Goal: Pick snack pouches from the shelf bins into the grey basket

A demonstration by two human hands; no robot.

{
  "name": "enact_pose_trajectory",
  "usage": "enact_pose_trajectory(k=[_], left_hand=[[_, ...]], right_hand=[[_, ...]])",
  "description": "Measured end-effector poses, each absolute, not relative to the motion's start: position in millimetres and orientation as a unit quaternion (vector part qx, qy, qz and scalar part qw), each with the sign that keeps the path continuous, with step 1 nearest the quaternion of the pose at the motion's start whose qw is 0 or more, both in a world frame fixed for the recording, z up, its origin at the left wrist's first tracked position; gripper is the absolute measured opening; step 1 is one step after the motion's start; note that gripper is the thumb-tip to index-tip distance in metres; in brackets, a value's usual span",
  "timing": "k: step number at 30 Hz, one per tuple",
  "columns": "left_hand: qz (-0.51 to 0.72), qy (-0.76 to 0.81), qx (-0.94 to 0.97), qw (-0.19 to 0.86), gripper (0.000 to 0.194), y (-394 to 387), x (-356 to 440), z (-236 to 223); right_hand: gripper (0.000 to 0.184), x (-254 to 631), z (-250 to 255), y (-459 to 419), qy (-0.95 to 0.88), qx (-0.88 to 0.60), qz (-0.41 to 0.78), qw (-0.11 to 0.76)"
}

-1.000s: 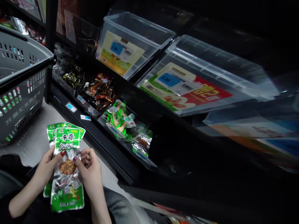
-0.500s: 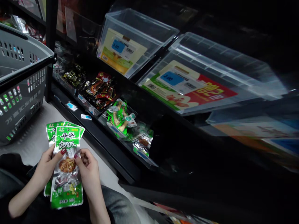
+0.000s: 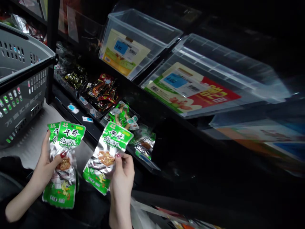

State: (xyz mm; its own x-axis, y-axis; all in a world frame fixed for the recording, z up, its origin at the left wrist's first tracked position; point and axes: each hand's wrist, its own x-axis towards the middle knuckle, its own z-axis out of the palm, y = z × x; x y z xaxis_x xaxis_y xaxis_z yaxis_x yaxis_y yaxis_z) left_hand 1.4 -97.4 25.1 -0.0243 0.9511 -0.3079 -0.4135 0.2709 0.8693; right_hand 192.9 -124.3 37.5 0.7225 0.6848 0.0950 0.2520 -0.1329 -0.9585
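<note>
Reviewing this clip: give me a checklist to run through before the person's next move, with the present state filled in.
1. Left hand has the packet stack secured: ok, gripped from its left side.
2. Right hand has the single packet secured: ok, gripped near its right edge.
3. Single packet apart from the stack: ok, a gap shows between them.
4. Printed fronts face the camera: ok for the single packet and the stack's front.
5. Exact count in the stack: cannot tell, packets overlap.
6. Basket contents checked: cannot tell, its inside is mostly out of view.
</note>
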Motion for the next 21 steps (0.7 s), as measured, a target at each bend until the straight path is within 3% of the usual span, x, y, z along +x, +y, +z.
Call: enact_pose_trajectory(k=[3, 6, 8, 16, 21], left_hand=[[0.509, 0.445, 0.249, 0.693, 0.081, -100, 3, 23], [0.469, 0.424, 0.236, 0.738, 0.046, -102, 5, 17], [0.483, 0.434, 0.207, 0.732, 0.034, -102, 6, 14], [0.494, 0.49, 0.155, 0.702, 0.045, -100, 6, 34], [0.47, 0.475, 0.183, 0.721, 0.041, -101, 6, 31]], right_hand=[[0.014, 177, 37, -123, -0.38, -0.755, 0.194, 0.498], [0.013, 148, 31, -122, -0.42, -0.726, 0.275, 0.471], [0.012, 131, 27, -123, -0.433, -0.705, 0.311, 0.468], [0.015, 120, 20, -124, -0.454, -0.638, 0.399, 0.477], [0.017, 127, 32, -128, -0.528, -0.66, 0.261, 0.466]])
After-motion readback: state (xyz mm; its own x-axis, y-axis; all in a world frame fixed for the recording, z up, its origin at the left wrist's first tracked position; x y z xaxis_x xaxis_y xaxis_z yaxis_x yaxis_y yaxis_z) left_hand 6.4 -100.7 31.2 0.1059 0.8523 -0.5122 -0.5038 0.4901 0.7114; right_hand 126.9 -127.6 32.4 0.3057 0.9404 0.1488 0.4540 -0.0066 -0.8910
